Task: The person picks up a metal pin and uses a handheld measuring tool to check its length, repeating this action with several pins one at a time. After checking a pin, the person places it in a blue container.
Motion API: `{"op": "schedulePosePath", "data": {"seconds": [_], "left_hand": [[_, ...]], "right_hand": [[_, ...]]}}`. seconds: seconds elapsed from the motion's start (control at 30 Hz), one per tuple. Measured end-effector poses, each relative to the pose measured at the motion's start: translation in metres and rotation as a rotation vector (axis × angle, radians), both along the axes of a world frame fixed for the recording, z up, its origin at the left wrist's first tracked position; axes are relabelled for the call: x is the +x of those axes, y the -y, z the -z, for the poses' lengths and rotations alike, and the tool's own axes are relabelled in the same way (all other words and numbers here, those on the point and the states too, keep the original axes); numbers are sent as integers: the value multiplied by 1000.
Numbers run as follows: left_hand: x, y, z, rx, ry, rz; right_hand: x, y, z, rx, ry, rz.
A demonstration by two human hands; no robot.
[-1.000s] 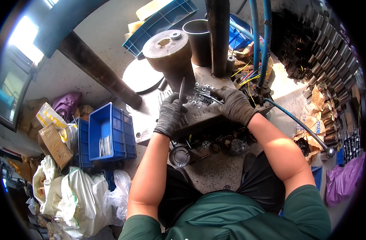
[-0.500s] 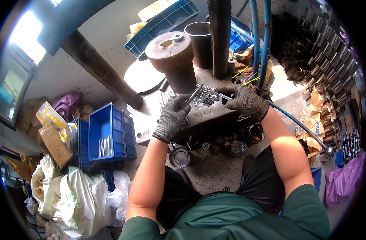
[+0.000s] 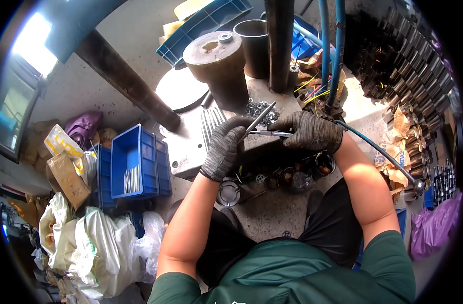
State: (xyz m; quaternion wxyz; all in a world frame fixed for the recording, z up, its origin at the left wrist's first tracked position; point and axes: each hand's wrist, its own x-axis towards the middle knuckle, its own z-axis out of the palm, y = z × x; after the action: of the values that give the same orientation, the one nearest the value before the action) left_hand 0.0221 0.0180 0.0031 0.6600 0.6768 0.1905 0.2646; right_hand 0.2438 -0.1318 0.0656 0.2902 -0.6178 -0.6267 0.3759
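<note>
My left hand [image 3: 222, 148], in a grey knit glove, is closed around a slim metal rod [image 3: 263, 114]. The rod slants up to the right out of my fingers. Also gloved, my right hand [image 3: 313, 133] grips a slim metal tool [image 3: 276, 134] that looks like pliers; most of its handle is hidden in the palm. Its tip meets the rod area near my left fingertips, and I cannot tell whether they touch. Small metal rings [image 3: 256, 108] lie heaped on the metal plate [image 3: 191, 163] just beyond. Several similar rods [image 3: 210, 120] rest beside my left hand.
A thick metal cylinder [image 3: 216, 76] and dark posts [image 3: 279, 50] rise from the plate. Blue bins [image 3: 158, 167] stand at left, one holding rods. A hose [image 3: 378, 152] crosses at right near stacked metal parts [image 3: 414, 66]. Sacks [image 3: 105, 248] lie lower left.
My hands have come closer together and slightly lower. The tool's tip has moved left to the rod, which now points further up to the right.
</note>
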Motion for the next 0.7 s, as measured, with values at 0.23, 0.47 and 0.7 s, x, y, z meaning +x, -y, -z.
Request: {"op": "schedulePosePath", "data": {"seconds": [0.23, 0.47, 0.7], "left_hand": [[-3, 2, 3, -139, -12, 29], [0, 11, -10, -350, 48, -60], [-1, 5, -7, -381, 64, -41]], "right_hand": [[-3, -1, -4, -47, -42, -26], [-8, -6, -4, -58, 14, -62], [-4, -7, 24, 49, 33, -58]]}}
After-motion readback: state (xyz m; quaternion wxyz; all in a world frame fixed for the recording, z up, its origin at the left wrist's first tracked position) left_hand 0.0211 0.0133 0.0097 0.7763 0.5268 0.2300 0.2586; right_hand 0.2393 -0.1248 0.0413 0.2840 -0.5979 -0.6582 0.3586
